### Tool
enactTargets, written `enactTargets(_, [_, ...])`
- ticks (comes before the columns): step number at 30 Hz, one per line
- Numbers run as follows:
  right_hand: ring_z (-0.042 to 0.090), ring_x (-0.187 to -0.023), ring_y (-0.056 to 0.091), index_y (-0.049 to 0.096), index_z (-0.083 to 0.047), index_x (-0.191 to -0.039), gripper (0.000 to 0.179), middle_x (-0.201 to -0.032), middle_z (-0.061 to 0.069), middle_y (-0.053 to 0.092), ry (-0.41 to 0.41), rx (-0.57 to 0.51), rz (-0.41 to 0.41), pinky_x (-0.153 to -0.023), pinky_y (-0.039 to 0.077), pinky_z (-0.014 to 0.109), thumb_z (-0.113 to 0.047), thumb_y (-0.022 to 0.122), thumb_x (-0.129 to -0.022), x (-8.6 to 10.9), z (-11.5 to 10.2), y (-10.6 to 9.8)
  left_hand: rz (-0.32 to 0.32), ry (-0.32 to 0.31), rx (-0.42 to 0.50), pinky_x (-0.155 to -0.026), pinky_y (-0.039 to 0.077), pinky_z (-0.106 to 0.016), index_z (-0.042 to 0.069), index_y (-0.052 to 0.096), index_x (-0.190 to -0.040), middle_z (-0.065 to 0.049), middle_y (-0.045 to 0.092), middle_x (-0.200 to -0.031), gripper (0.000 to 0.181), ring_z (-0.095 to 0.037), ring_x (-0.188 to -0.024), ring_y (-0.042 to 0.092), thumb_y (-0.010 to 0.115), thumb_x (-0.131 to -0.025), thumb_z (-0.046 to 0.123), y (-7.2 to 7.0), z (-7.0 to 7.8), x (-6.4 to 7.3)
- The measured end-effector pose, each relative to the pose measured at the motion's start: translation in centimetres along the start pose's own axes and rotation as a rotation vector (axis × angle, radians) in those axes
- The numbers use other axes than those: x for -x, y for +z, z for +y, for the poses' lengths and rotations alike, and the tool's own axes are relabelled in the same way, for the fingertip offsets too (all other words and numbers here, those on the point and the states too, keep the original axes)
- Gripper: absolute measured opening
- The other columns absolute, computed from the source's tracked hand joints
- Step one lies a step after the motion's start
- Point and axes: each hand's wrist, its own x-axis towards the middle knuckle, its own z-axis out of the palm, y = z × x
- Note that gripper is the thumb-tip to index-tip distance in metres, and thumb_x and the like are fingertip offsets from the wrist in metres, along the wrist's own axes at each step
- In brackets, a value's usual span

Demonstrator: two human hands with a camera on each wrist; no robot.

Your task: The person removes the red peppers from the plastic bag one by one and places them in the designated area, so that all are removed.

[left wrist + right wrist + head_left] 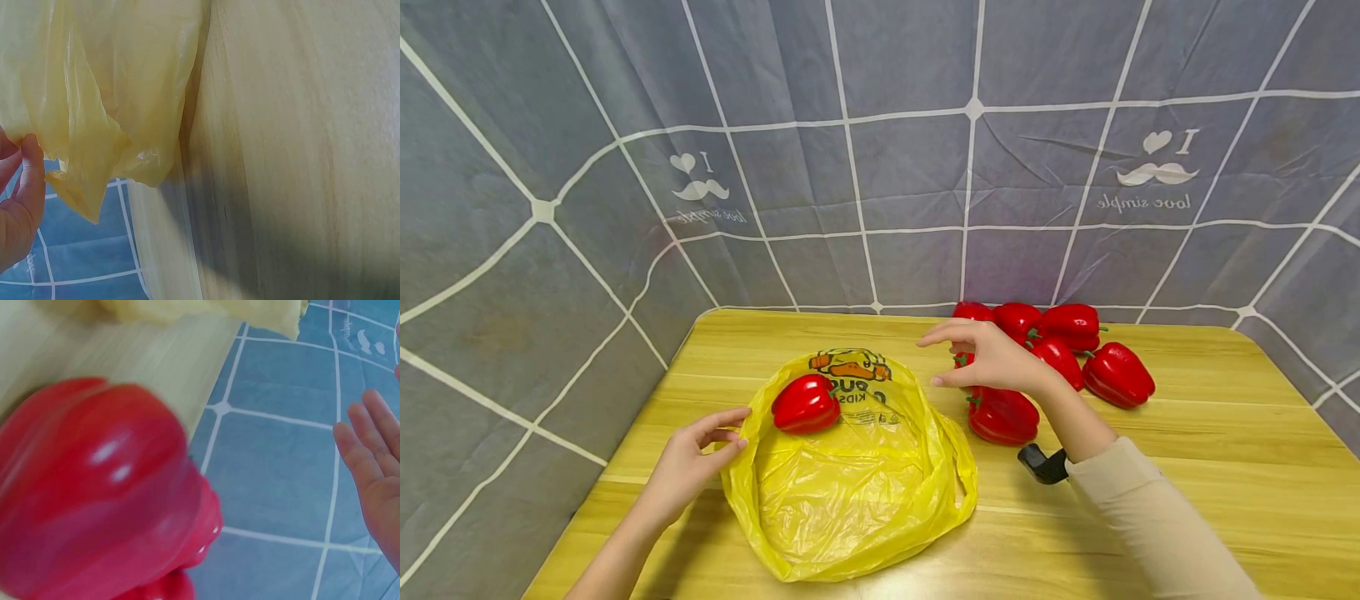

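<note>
A yellow plastic bag lies on the table with its mouth spread wide. Inside it, at the upper left, rests one red bell pepper. My left hand pinches the bag's left rim between thumb and fingers; the left wrist view shows the same hold on the yellow film. My right hand is in the air over the near left side of a pile of red bell peppers, its fingers spread and nothing in them. It partly hides some of them. In the right wrist view a large bell pepper fills the lower left.
The wooden table ends against a grey curtain with white lines, which also hangs along the left side. A black curved object shows beside my right wrist, partly covered by the sleeve.
</note>
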Motion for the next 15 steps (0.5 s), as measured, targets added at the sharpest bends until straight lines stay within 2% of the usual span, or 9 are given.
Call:
enactTargets(3, [0.017,-0.098,0.055,0.065,-0.012,-0.116,0.043,-0.12,0.002,0.06,-0.003,0.005,-0.014,-0.078,0.048,0.037,-0.018,0.078,-0.075,-0.7,-0.4,0.3,-0.003,-0.003,0.007,-0.07,0.048,-0.021,0.001,0.059,-0.123,-0.017,0.061,-0.113,0.038,-0.002,-0.088,0.056,0.066,-0.086,0.008,0.0,0.0,0.0])
enactTargets(9, [0.017,-0.112,0.053,0.064,-0.012,-0.118,0.044,-0.122,0.002,0.059,-0.005,-0.019,-0.054,-0.09,0.045,0.042,-0.019,0.077,-0.077,-2.1,-1.0,1.0,-0.005,-0.007,0.013,-0.069,0.049,-0.021,0.001,0.058,-0.123,-0.018,0.06,-0.114,0.038,-0.003,-0.088,0.056,0.066,-0.086,0.008,0.0,0.0,0.0])
enactTargets(15, [0.018,-0.116,0.05,0.064,-0.01,-0.118,0.044,-0.124,0.003,0.058,-0.007,-0.042,-0.091,-0.091,0.045,0.04,-0.02,0.077,-0.077,-3.5,-1.7,2.0,0.0,-0.006,0.01,-0.069,0.048,-0.021,0.0,0.059,-0.123,-0.017,0.06,-0.113,0.038,-0.003,-0.088,0.056,0.066,-0.086,0.007,0.1,0.0,0.0])
